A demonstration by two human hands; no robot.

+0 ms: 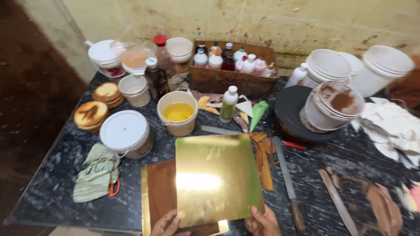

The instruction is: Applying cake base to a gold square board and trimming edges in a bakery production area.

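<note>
A shiny gold square board (216, 177) is tilted up over the near edge of a dark marble counter (57, 179). My left hand (168, 224) and my right hand (262, 222) grip its lower edge, thumbs on top. Under it lies a brown board (161, 192) on another gold board (144, 205). An open tub of yellow liquid (177, 112) stands just behind the held board.
A lidded white bucket (125, 132), a green cloth (97, 171) and round cakes (90, 113) sit left. A long knife (286, 179) and a spatula (337, 201) lie right. A turntable (291, 116), stacked tubs (332, 105) and a box of bottles (232, 65) stand behind.
</note>
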